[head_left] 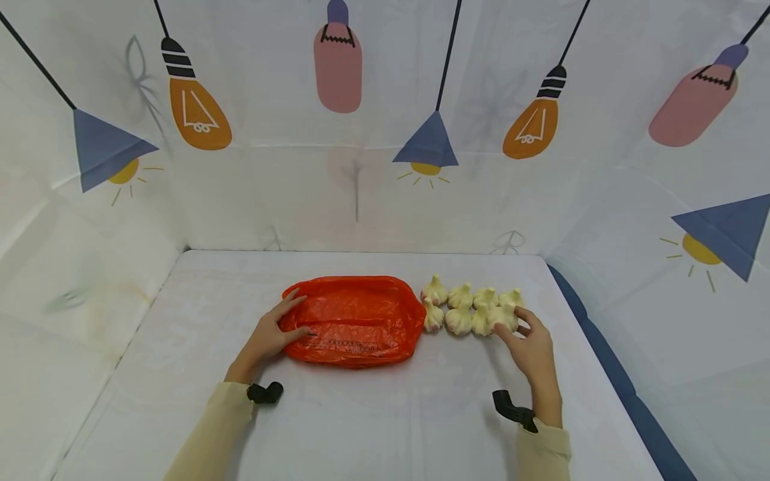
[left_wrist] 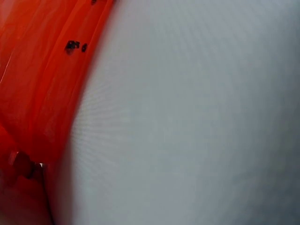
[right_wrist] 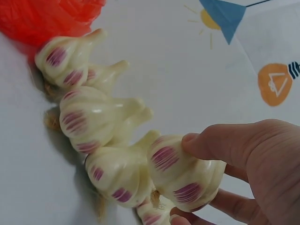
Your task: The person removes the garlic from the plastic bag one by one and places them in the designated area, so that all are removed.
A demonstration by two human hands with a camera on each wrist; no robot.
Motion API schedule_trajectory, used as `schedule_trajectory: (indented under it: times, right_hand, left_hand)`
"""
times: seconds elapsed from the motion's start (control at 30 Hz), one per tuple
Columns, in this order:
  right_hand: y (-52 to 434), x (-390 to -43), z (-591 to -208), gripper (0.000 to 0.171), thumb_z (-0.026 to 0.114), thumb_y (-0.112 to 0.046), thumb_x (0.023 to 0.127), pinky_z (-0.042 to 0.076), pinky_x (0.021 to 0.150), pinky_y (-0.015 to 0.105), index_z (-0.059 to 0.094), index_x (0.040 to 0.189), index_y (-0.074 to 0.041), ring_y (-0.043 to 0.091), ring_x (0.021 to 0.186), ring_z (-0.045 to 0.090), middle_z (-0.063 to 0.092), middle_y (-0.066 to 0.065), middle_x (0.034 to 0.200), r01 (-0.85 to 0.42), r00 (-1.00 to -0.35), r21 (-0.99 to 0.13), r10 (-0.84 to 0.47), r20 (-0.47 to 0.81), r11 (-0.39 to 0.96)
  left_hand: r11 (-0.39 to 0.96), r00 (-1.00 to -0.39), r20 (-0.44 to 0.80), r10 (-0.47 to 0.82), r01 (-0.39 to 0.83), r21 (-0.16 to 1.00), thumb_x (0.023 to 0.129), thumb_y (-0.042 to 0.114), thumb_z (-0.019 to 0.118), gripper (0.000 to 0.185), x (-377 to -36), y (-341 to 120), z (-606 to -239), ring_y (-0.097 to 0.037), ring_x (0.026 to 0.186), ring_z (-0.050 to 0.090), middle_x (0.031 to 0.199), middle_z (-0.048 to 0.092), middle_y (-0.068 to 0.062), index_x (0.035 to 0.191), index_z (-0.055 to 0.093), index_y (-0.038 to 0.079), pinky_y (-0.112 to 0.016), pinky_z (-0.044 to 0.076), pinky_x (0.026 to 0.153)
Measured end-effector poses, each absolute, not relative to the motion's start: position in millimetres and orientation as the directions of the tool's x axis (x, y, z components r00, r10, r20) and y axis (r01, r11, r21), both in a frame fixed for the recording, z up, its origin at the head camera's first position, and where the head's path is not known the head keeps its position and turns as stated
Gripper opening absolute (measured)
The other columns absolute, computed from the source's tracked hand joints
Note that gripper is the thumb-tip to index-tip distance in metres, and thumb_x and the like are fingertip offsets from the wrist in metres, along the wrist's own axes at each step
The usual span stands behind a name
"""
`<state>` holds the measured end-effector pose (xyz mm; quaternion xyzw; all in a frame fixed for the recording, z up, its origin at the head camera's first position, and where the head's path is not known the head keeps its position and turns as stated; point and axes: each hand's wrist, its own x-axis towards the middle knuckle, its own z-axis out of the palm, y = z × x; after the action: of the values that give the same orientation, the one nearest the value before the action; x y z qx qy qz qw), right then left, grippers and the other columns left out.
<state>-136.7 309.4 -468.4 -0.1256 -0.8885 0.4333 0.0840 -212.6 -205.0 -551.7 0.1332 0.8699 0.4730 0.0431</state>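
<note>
A red plastic bag (head_left: 361, 321) lies on the white table, its front printed with dark lettering. At its left end my left hand (head_left: 272, 333) rests with thumb and fingers spread against the plastic. In the left wrist view only the crinkled red plastic (left_wrist: 51, 79) shows clearly. My right hand (head_left: 532, 347) pinches a garlic bulb (right_wrist: 185, 171) between thumb and fingertips, close over the front right of the group. Several more garlic bulbs stand in two rows right of the bag, among them one at the near left (head_left: 433, 317) and one beside it (head_left: 459, 322). They are pale with purple streaks.
The white table (head_left: 385, 414) runs back to a white cloth wall (head_left: 289, 194) printed with lamps and bulbs. A dark blue edge (head_left: 607, 361) borders the table's right side. Each wrist wears a black camera mount (head_left: 265, 393).
</note>
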Motion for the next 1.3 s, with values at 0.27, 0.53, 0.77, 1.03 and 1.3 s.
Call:
schedule_trajectory:
  times: [0.27, 0.53, 0.77, 1.03, 1.3]
  right_hand:
    - [315, -135, -473, 0.067, 0.071, -0.027, 0.098, 0.056, 0.094, 0.045, 0.043, 0.152, 0.002, 0.048, 0.131, 0.056, 0.044, 0.026, 0.157, 0.177, -0.953, -0.786, 0.304, 0.015, 0.592]
    - [317, -134, -477, 0.066, 0.071, -0.026, 0.098, 0.056, 0.095, 0.048, 0.044, 0.152, 0.002, 0.048, 0.130, 0.056, 0.044, 0.026, 0.156, 0.186, -0.948, -0.783, 0.319, 0.016, 0.593]
    - [321, -135, -482, 0.067, 0.070, -0.027, 0.099, 0.053, 0.102, 0.059, 0.043, 0.153, 0.002, 0.049, 0.132, 0.055, 0.042, 0.027, 0.158, 0.195, -0.942, -0.792, 0.335, 0.012, 0.579]
    - [327, -138, -484, 0.067, 0.070, -0.026, 0.099, 0.053, 0.101, 0.055, 0.042, 0.153, 0.002, 0.049, 0.132, 0.055, 0.041, 0.026, 0.159, 0.212, -0.933, -0.789, 0.360, 0.012, 0.576]
    - [329, -139, -484, 0.069, 0.070, -0.030, 0.099, 0.055, 0.094, 0.041, 0.042, 0.154, 0.000, 0.046, 0.133, 0.054, 0.041, 0.024, 0.159, 0.241, -0.923, -0.802, 0.383, -0.017, 0.547]
  left_hand:
    - [0.510, -0.960, 0.056, 0.275, 0.195, 0.837, 0.091, 0.033, 0.079, 0.076, -213, -205, -553, -0.047, 0.156, 0.020, 0.172, 0.022, -0.007, 0.157, 0.044, 0.017, -0.072, 0.020, 0.120]
    - [0.519, -0.961, 0.057, 0.271, 0.196, 0.832, 0.091, 0.033, 0.079, 0.076, -213, -205, -552, -0.048, 0.155, 0.021, 0.172, 0.023, -0.008, 0.157, 0.044, 0.018, -0.073, 0.020, 0.120]
    - [0.513, -0.959, 0.070, 0.274, 0.207, 0.833, 0.091, 0.031, 0.079, 0.076, -213, -204, -552, -0.046, 0.156, 0.022, 0.171, 0.026, -0.007, 0.157, 0.045, 0.015, -0.072, 0.020, 0.121]
    - [0.507, -0.957, 0.080, 0.279, 0.218, 0.834, 0.091, 0.030, 0.079, 0.075, -213, -205, -552, -0.047, 0.155, 0.021, 0.171, 0.026, -0.008, 0.157, 0.045, 0.014, -0.072, 0.020, 0.121]
    - [0.511, -0.958, 0.074, 0.277, 0.212, 0.833, 0.090, 0.032, 0.080, 0.076, -214, -205, -552, -0.046, 0.156, 0.022, 0.171, 0.027, -0.007, 0.156, 0.046, 0.015, -0.071, 0.021, 0.121]
